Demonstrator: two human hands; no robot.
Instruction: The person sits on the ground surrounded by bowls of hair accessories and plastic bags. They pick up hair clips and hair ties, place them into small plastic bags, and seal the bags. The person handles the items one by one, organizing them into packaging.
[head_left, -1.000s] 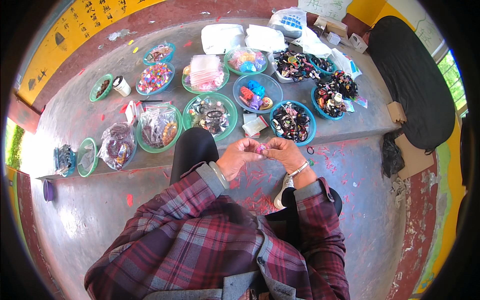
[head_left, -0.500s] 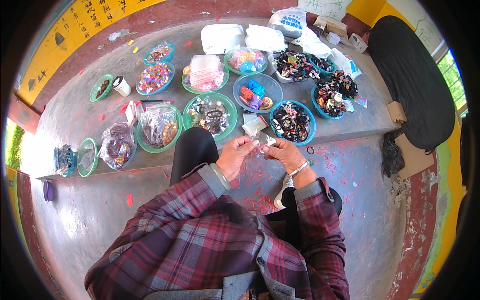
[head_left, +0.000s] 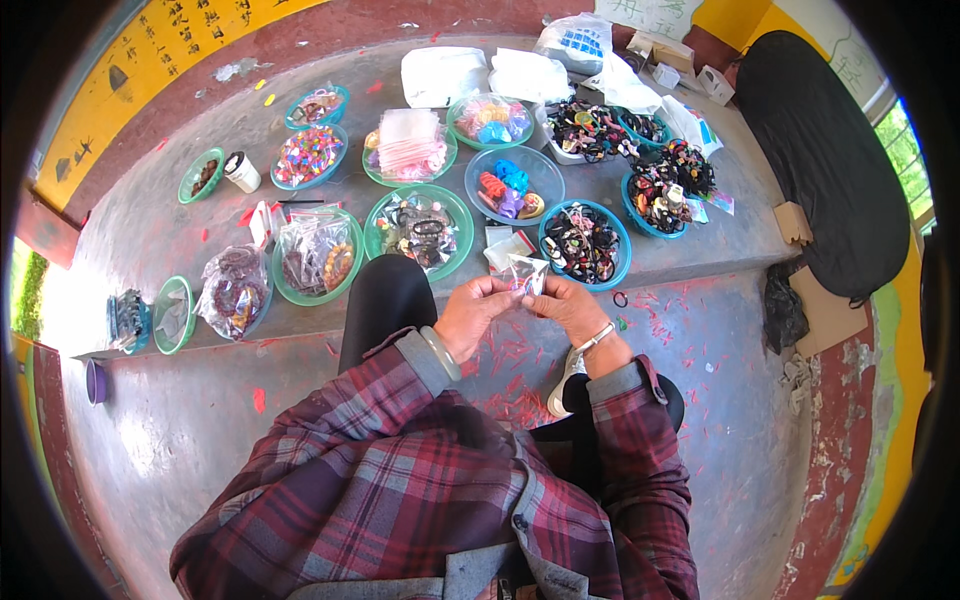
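Head view: I have a small clear packet (head_left: 527, 272) spread out between two pinching hands.
Half a second ago it was bunched lower among the fingers; now its shiny front shows, which I judge makes it easier to handle. Both sides of the grip are closed: the left hand (head_left: 470, 314) pinches its lower left edge, the right hand (head_left: 572, 312) its lower right. The packet sits just above and right of frame centre, projecting upward past the fingertips, left of the blue bowl (head_left: 629, 255). Its contents are too small to tell.
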